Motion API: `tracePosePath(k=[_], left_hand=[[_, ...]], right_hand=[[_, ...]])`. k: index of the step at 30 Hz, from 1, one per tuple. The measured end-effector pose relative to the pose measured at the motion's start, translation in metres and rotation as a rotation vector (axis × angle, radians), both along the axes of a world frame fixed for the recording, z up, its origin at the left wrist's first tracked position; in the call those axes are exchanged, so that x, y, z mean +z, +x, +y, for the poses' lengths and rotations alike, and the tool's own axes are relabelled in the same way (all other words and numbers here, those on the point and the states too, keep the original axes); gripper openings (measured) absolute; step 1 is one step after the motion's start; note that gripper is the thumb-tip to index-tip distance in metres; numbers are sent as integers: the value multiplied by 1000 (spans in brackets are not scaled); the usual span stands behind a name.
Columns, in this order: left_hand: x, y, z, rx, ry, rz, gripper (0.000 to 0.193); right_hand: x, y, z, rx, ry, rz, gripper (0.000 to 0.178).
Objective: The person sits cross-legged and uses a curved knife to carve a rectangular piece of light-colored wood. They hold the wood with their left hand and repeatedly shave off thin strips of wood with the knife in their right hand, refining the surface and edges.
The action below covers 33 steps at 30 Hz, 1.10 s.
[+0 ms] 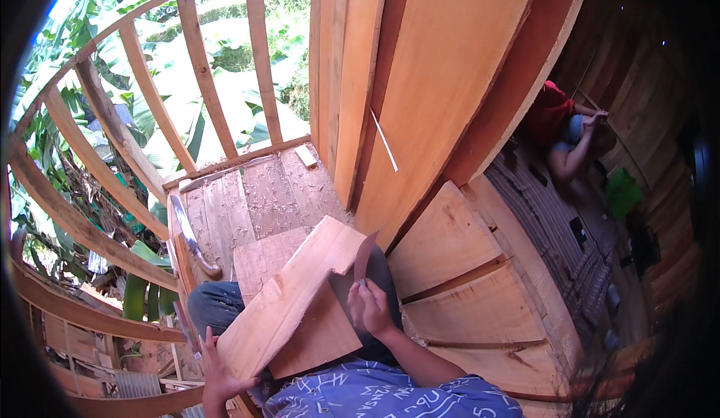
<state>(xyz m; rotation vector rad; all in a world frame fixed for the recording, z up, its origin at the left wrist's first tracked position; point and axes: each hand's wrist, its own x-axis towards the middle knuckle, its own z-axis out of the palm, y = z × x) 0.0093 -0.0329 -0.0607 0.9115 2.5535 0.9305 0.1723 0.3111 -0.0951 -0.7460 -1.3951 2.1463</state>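
Note:
A thick pale wooden board (289, 290) lies slantwise over my lap, with a notch cut in its right edge near the far end. My left hand (223, 369) grips the near left end of this board, thumb on top and fingers along the side. My right hand (370, 305) is closed around the handle of a knife, largely hidden by the fingers. The knife's broad brownish blade (365, 255) points up and away, close beside the notched edge. Beneath the board, a flat wooden piece (319, 339) rests across my legs. Another flat board (259, 257) lies beyond my knee.
A long blade with a wooden handle (196, 242) lies by the slatted railing (202, 73) at left. Wood shavings and a small block (306, 155) are on the plank floor (255, 193). A plank wall (442, 65) rises ahead. A person in red (559, 122) sits indoors at right.

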Motion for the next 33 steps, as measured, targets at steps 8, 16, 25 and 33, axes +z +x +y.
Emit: tracePosePath(k=[8, 16, 25, 33], left_hand=[[-10, 1, -3, -52, -70, 105, 151], [-8, 2, -2, -63, -64, 96, 150], [1, -3, -3, -74, -27, 37, 150], [-2, -10, -6, -79, 55, -42, 156]], right_hand=[[32, -2, -7, 620, 6, -248, 20], [18, 23, -11, 912, -10, -300, 19], [17, 19, -26, 575, 25, -244, 21], [14, 14, -34, 306, -61, -167, 19]])
